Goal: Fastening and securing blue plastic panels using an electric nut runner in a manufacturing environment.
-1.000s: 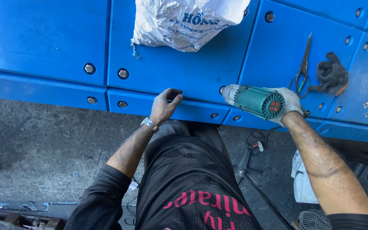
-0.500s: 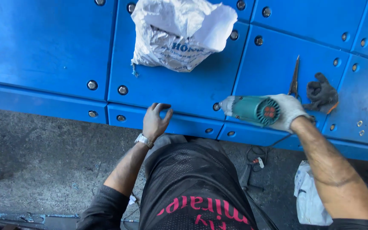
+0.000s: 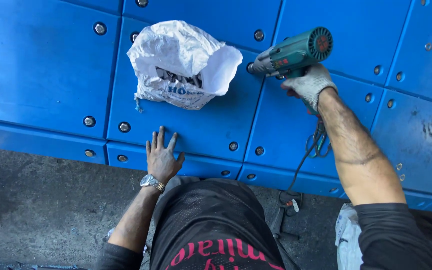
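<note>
My right hand [image 3: 310, 83], in a white work glove, grips a green power tool [image 3: 293, 53] with a red vented end, held over the seam between two blue panels. Its nose points left toward a bolt. A cable hangs down from the tool along my forearm. My left hand [image 3: 162, 156], bare with a metal wristwatch, lies flat with fingers spread on the blue panel [image 3: 201, 125] near its front edge. Just beyond that hand sits an open white plastic bag [image 3: 182, 65] with several metal pieces inside.
The blue panels [image 3: 41, 70] are fastened with round bolts [image 3: 89, 121] along their edges. Grey concrete floor [image 3: 41, 210] lies below the panel edge. A white cloth [image 3: 346, 235] and dark tool parts [image 3: 283, 220] lie on the floor by my right leg.
My right hand has lifted the green tool up and away from the panel edge toward the bag. My left hand has moved onto the panel and spread flat.
</note>
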